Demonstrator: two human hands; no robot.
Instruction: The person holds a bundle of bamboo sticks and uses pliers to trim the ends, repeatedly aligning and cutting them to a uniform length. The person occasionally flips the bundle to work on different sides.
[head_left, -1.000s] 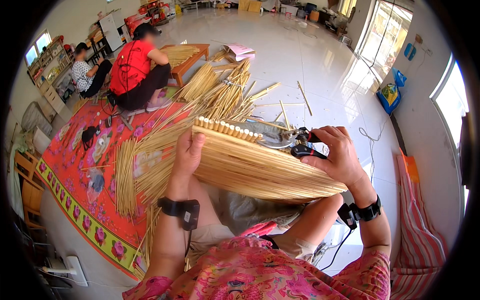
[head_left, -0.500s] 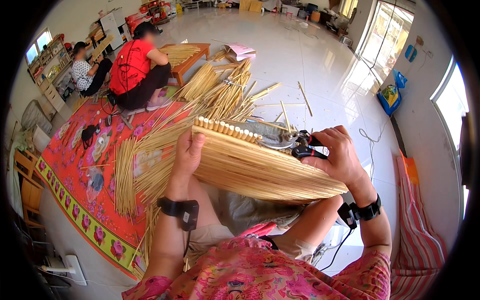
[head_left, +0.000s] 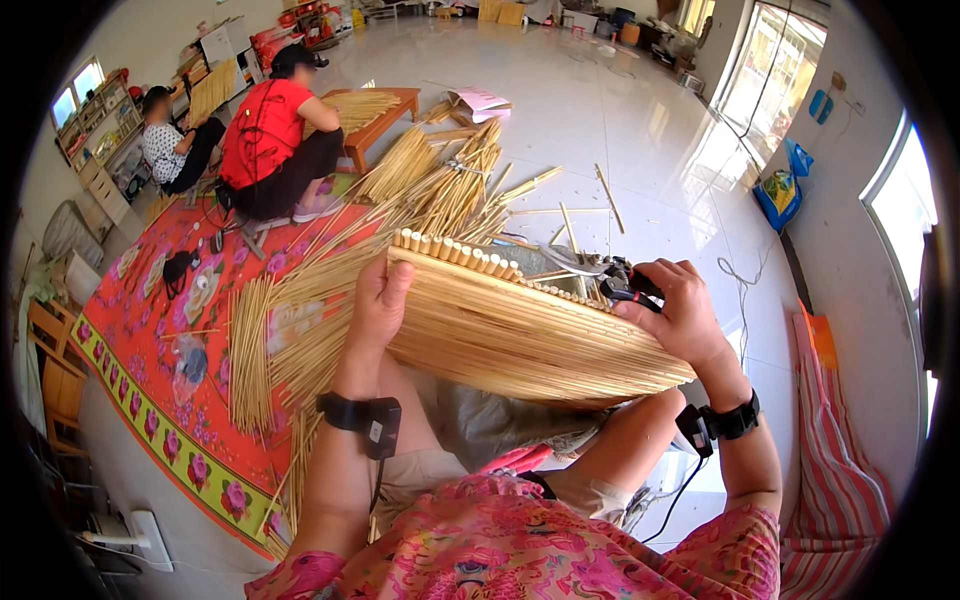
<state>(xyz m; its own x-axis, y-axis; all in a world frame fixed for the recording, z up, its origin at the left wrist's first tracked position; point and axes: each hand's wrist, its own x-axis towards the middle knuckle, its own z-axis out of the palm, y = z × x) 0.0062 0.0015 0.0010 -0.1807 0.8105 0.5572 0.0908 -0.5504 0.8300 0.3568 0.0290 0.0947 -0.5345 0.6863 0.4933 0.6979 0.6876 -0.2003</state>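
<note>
A panel of pale straw-coloured reeds (head_left: 530, 345), laid side by side, rests across my lap with its far edge raised. My left hand (head_left: 377, 305) grips its left end, thumb on the near face and fingers hidden behind. Along the far edge, round cut ends (head_left: 455, 250) stick up in a row on the left; farther right the edge is lower. In my right hand (head_left: 683, 308) are pruning shears (head_left: 625, 280) with black and red handles. Their curved blade lies just beyond the panel's edge, near its right half; whether it touches a reed I cannot tell.
Loose reeds (head_left: 440, 190) lie heaped ahead and to the left, partly on a red floral mat (head_left: 200, 330). Two people sit at the far left, one in red (head_left: 265, 130) by a low wooden table (head_left: 380, 120). A blue bag (head_left: 780, 195) stands by the right wall.
The shears have shifted a little away and to the right, off the row of ends, and their handles look closer together. The panel and my left hand have barely moved.
</note>
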